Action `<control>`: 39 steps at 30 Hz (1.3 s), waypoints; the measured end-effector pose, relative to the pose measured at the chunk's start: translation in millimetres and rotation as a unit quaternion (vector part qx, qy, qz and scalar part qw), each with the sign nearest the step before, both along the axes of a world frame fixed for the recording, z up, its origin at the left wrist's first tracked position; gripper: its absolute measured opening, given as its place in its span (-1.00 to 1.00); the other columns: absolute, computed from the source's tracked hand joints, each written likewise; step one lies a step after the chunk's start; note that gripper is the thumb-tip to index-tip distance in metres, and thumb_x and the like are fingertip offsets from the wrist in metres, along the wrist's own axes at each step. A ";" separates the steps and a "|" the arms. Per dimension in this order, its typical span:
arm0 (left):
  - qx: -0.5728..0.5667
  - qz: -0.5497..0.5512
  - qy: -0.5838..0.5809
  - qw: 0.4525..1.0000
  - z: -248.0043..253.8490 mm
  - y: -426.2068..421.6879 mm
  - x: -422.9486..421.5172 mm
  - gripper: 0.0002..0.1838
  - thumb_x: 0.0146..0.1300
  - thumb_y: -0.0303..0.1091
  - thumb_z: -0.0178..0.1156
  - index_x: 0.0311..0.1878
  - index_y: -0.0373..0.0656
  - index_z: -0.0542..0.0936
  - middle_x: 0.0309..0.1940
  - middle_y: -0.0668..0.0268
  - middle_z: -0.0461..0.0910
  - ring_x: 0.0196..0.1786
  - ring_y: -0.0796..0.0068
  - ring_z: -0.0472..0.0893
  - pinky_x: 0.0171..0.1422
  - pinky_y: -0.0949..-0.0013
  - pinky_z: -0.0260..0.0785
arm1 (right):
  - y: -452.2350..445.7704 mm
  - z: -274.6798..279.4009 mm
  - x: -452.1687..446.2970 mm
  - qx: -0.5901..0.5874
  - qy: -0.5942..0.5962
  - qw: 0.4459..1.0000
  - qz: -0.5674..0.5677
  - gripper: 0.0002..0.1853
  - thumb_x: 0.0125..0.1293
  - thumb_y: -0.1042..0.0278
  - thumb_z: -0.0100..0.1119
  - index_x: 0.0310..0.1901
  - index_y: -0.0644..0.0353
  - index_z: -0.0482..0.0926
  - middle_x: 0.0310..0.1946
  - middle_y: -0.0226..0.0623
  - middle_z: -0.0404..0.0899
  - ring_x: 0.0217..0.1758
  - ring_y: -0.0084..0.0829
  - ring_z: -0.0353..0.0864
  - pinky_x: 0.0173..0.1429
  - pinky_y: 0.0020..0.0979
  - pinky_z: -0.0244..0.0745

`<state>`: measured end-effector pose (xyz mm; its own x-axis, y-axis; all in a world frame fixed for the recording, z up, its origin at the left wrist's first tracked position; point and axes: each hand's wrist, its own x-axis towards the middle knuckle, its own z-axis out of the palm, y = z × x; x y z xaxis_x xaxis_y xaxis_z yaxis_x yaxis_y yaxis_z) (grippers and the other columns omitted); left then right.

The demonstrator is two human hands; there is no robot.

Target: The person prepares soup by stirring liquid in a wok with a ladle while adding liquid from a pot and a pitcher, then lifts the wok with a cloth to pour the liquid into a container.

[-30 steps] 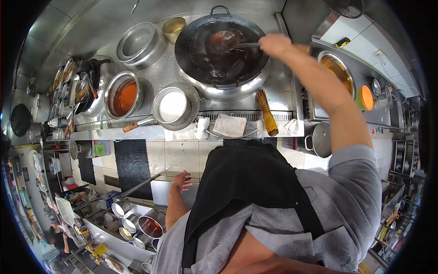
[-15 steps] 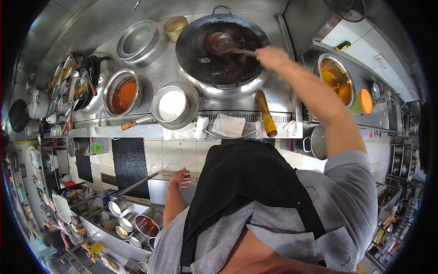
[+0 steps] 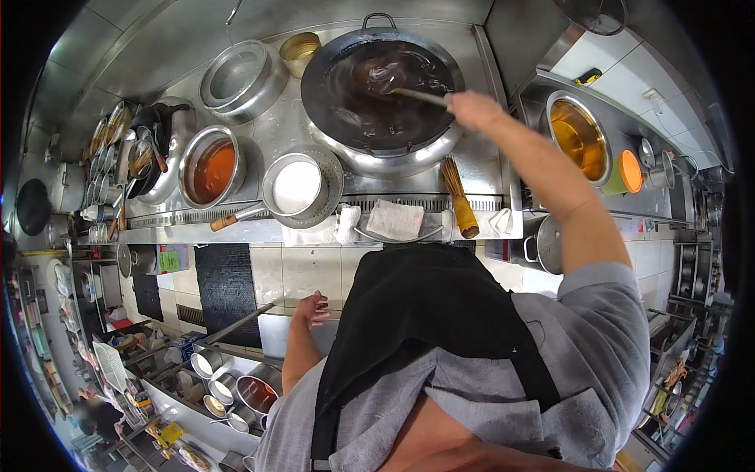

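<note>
Head view: two bare hands are being shown, one right hand point(image 3: 474, 110) and one left hand point(image 3: 313, 308).
Right hand: one utensil point(image 3: 421, 96) is being gripped, with the fingers wrapped around its handle; some fingers are being hidden by the hand itself.
Wok: one wok point(image 3: 316, 98) is being seen on the stove counter point(image 3: 275, 130), with one loop handle showing; the utensil is being slanted into its dark liquid point(image 3: 370, 114).
Utensil's head: its shape is being hidden by the liquid and cannot be told.
Left hand: it is being held low beside one black apron point(image 3: 429, 307), well apart from the wok, its fingers loosely spread.
Counter front: one brush point(image 3: 462, 208), one folded cloth point(image 3: 395, 219) and one saucepan point(image 3: 250, 211) are being counted.
Far left: overlapping cookware point(image 3: 141, 153) is being crowded together, its number hard to tell.
Lower left: one person point(image 3: 101, 421) is being blurred.
</note>
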<state>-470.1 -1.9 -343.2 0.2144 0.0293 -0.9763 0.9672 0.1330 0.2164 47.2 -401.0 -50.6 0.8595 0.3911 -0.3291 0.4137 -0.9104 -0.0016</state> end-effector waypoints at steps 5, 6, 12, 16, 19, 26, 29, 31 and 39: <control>0.010 0.004 -0.003 1.000 11.9 2.1 -2.8 -0.38 0.50 0.29 -0.10 0.31 0.02 0.52 0.33 0.20 0.52 0.05 0.24 0.68 0.27 -0.19 0.30 | -42.5 16.6 20.4 -0.039 0.042 0.998 0.039 -0.60 0.54 0.03 -0.02 0.35 -0.29 0.51 0.25 -0.29 0.59 0.32 -0.12 0.56 0.39 -0.03 0.43; 0.013 0.011 -0.008 1.000 12.8 4.7 -0.9 -0.38 0.50 0.29 -0.09 0.31 0.01 0.52 0.33 0.21 0.52 0.05 0.24 0.68 0.27 -0.20 0.29 | -46.8 37.2 33.3 -0.073 0.036 0.996 0.027 -0.60 0.53 0.03 -0.01 0.34 -0.27 0.53 0.23 -0.33 0.62 0.30 -0.14 0.57 0.36 -0.06 0.46; 0.028 0.018 0.006 0.999 24.2 2.8 0.8 -0.41 0.50 0.27 -0.09 0.27 0.01 0.53 0.30 0.22 0.53 0.05 0.22 0.68 0.27 -0.18 0.29 | 12.3 48.0 26.0 -0.134 0.012 0.991 0.009 -0.63 0.50 0.08 0.05 0.25 -0.10 0.59 0.10 -0.19 0.67 0.22 -0.07 0.63 0.24 -0.07 0.56; 0.019 0.017 -0.006 1.000 25.0 -3.0 9.1 -0.41 0.51 0.26 -0.09 0.25 0.00 0.54 0.28 0.24 0.55 0.05 0.21 0.68 0.26 -0.17 0.30 | -11.9 -27.6 -1.9 0.024 0.018 1.000 0.004 -0.63 0.50 0.09 0.05 0.27 -0.16 0.57 0.21 -0.24 0.62 0.26 -0.14 0.61 0.31 -0.10 0.51; 0.012 0.017 -0.015 1.000 20.8 0.5 2.7 -0.41 0.51 0.26 -0.09 0.27 0.00 0.53 0.28 0.25 0.55 0.04 0.22 0.69 0.25 -0.17 0.30 | -45.0 -0.7 26.0 0.008 0.035 0.999 0.029 -0.63 0.51 0.09 0.04 0.28 -0.21 0.57 0.22 -0.29 0.62 0.27 -0.15 0.60 0.33 -0.12 0.49; 0.018 0.010 0.014 1.000 19.0 2.0 0.0 -0.38 0.51 0.28 -0.09 0.32 0.01 0.50 0.33 0.23 0.52 0.06 0.22 0.69 0.27 -0.19 0.29 | 15.5 64.6 9.2 -0.125 0.024 0.992 0.010 -0.57 0.51 0.05 0.02 0.34 -0.14 0.53 0.18 -0.23 0.65 0.28 -0.07 0.59 0.36 -0.12 0.48; 0.015 0.001 0.012 1.000 16.2 -1.2 4.1 -0.38 0.50 0.29 -0.09 0.32 0.02 0.51 0.33 0.22 0.51 0.06 0.22 0.68 0.28 -0.21 0.29 | -2.2 -5.8 -2.1 -0.007 0.047 0.999 -0.015 -0.61 0.54 0.05 -0.03 0.28 -0.14 0.56 0.21 -0.11 0.61 0.31 -0.10 0.56 0.38 -0.03 0.45; 0.016 0.002 0.007 1.000 20.3 -5.7 10.2 -0.38 0.50 0.28 -0.09 0.32 0.02 0.51 0.33 0.22 0.51 0.05 0.22 0.69 0.28 -0.22 0.29 | -21.8 -2.8 -6.5 0.024 0.049 0.998 0.031 -0.59 0.54 0.04 -0.03 0.33 -0.18 0.52 0.26 -0.16 0.57 0.35 -0.10 0.52 0.42 -0.04 0.41; 0.027 0.015 -0.003 1.000 18.6 -2.9 8.1 -0.38 0.48 0.32 -0.07 0.29 0.05 0.53 0.29 0.22 0.54 0.03 0.26 0.69 0.24 -0.18 0.31 | -11.0 48.0 20.9 -0.109 -0.021 0.994 0.020 -0.69 0.47 0.10 0.08 0.16 -0.14 0.64 0.12 -0.22 0.67 0.19 -0.07 0.65 0.24 -0.06 0.56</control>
